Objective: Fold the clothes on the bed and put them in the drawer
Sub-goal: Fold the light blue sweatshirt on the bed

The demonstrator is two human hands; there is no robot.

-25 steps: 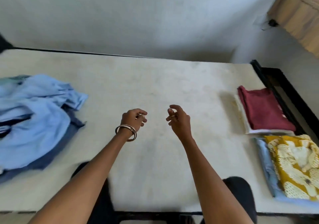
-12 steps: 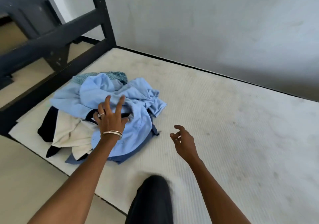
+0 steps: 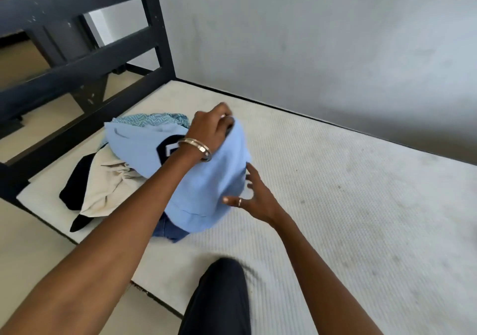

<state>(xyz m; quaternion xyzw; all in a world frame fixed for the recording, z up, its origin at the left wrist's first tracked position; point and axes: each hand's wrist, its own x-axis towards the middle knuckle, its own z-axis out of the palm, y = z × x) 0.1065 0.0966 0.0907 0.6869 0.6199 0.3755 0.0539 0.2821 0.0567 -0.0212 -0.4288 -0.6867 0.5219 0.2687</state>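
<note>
Left hand (image 3: 210, 133) now lifts the light blue shirt (image 3: 206, 180) off the pile.
Fingers clench the cloth; right hand (image 3: 255, 200), fingers spread, touches its near edge.

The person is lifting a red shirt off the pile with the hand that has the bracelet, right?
Not quite. The head view shows the shirt is light blue, not red. The rest holds: the left hand, the one with the bracelet, grips it at the top and lifts it off the pile of clothes, while the right hand reaches toward it with fingers spread.
</note>
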